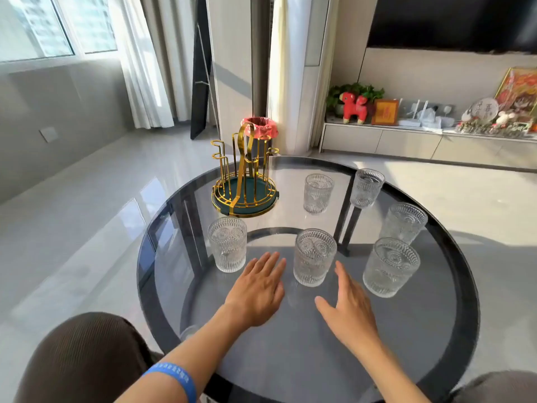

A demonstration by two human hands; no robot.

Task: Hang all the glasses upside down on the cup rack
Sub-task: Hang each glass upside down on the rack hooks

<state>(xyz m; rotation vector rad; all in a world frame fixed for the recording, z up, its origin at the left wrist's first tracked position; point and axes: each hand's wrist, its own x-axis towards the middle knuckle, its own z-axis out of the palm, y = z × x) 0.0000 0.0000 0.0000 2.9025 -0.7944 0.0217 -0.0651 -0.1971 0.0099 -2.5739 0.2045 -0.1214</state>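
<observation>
A gold wire cup rack (245, 181) on a dark green round base stands at the far left of the round glass table (453, 330); its pegs hold nothing. Several clear embossed glasses stand upright on the table: one at the left (227, 244), one in the middle (314, 256), others at the right (390, 267) and back (318, 193). My left hand (257, 289) lies flat and open between the left and middle glasses. My right hand (348, 309) is open, fingers pointing to the middle glass, just right of it and not touching.
A bin with a pink liner (259, 132) stands on the floor behind the rack. A low cabinet with ornaments (406, 141) runs along the right wall. My knees (84, 356) are at the table's near edge.
</observation>
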